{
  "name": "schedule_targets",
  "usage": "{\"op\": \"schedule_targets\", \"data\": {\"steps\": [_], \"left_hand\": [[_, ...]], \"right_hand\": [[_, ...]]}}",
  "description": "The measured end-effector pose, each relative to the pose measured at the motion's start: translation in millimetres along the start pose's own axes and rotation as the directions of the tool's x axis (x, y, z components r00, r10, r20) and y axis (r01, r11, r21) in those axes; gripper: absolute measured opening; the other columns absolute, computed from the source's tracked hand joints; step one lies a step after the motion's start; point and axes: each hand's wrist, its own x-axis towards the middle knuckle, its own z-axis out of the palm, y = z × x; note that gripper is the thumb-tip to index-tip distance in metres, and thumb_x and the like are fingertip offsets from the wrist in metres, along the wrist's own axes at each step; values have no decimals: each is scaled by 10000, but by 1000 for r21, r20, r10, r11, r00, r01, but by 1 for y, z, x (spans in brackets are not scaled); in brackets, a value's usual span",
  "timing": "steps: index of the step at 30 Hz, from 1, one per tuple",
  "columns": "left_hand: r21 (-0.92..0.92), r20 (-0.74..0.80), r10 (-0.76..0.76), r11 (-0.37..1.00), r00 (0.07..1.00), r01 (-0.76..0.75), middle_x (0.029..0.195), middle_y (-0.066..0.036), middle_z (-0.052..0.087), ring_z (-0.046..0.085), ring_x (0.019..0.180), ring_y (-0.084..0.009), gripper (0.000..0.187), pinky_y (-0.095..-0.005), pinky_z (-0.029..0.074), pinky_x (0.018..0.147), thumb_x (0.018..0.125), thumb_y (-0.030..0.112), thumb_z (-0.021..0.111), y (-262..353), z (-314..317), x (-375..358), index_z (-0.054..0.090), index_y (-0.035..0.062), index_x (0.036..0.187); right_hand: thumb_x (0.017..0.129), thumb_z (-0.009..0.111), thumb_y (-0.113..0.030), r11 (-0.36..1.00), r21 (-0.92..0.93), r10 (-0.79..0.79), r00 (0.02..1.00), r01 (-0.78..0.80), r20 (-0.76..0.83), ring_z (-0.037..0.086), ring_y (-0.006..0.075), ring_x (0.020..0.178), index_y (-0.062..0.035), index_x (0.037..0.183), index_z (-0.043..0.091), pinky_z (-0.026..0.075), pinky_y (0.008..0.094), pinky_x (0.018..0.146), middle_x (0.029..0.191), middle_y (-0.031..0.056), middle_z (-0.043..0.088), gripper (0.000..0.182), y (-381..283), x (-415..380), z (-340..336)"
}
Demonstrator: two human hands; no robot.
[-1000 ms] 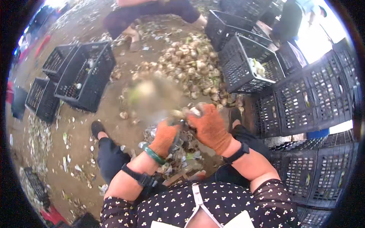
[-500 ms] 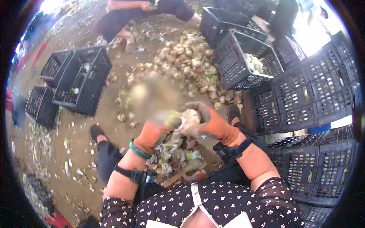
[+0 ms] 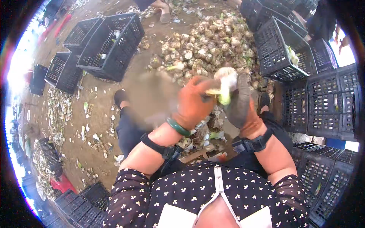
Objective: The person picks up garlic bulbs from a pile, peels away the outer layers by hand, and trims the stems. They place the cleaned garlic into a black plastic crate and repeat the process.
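A garlic bulb (image 3: pixel 226 74), whitish with a pale green stem, is held up between my two gloved hands. My right hand (image 3: pixel 245 108), in an orange glove with a dark palm, grips it from the right side. From the left, my left hand (image 3: pixel 194 102) is closed on a yellowish strip of leaf (image 3: pixel 213 92) at the stem; its fingertips are partly hidden. Beyond my hands lies a heap of unpeeled garlic bulbs (image 3: pixel 207 43) on the ground. Leaf scraps (image 3: pixel 216 135) lie below, between my legs.
Black plastic crates (image 3: pixel 114 45) stand at the left, a few bulbs inside. On the right, another crate (image 3: pixel 291 53) holds pale bulbs, near stacked crates (image 3: pixel 330 100). A person's foot (image 3: pixel 165 17) shows beyond the heap. Peelings (image 3: pixel 61 114) litter the ground at left. A blur covers part of the view.
The view has shifted, so the crates and heap sit farther right and higher. The bulb, browner before, now shows whitish with its green stem visible. My left hand has a leaf strip at the stem.
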Motion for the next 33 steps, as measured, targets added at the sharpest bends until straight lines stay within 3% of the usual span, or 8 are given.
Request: {"op": "schedule_targets", "data": {"steps": [2,6,12,18,20,22,25,33], "left_hand": [[25,30,133,991,991,-134,823,-105,641,596,776,-271,194,-326,480,716,673,59,631,-8,9,-6,656,104,860],[-263,16,-443,863,896,431,756,-53,646,582,711,-100,155,-256,458,613,709,17,574,-10,-10,9,660,48,834],[235,-49,-250,938,967,255,793,-88,628,583,668,-145,281,-272,479,612,787,192,598,-63,-42,12,599,-1,991],[158,419,-321,947,849,280,1014,-156,621,598,930,-303,326,-356,468,796,789,234,591,-10,-18,6,609,111,1091],[180,388,-325,944,862,275,996,-141,627,601,913,-301,311,-367,472,777,789,230,588,1,-13,5,615,116,1077],[191,351,-326,943,878,274,977,-125,633,603,895,-299,296,-377,476,758,789,226,585,3,-9,3,622,120,1063],[287,309,-92,958,947,-1,907,-125,628,602,839,-303,280,-397,478,701,754,178,591,-8,-1,-4,618,104,1023],[480,332,15,858,943,-182,845,-128,598,593,798,-316,283,-423,475,667,705,163,609,-9,-5,-5,555,74,968]], "right_hand": [[893,464,-354,227,-752,-424,758,619,496,580,164,923,-47,1163,483,496,307,778,1046,76,572,409,8,14,-38],[914,446,-218,1000,21,9,975,-14,223,546,174,951,-43,1177,463,455,301,827,1073,84,542,317,13,22,-59],[913,411,-265,966,-192,-102,938,173,331,586,212,908,1,1158,473,506,341,785,1065,125,565,366,13,20,-71],[869,498,-260,-395,-867,-163,906,304,391,573,273,931,0,1070,531,482,346,716,1059,160,566,330,9,29,-84],[857,491,-171,243,-914,-437,878,325,196,550,276,975,0,1047,531,464,346,774,1026,157,566,259,26,24,-85],[884,436,-134,-803,-550,-217,747,230,629,536,245,1006,-5,1091,496,443,349,828,996,128,571,251,34,39,-119],[899,382,-87,393,-879,-384,917,272,112,543,232,989,-11,1099,501,443,352,844,1012,116,570,246,42,44,-116],[845,482,-170,8,-892,76,890,451,450,537,247,927,-35,1049,558,435,349,833,1012,119,579,255,-6,20,-71]]}}
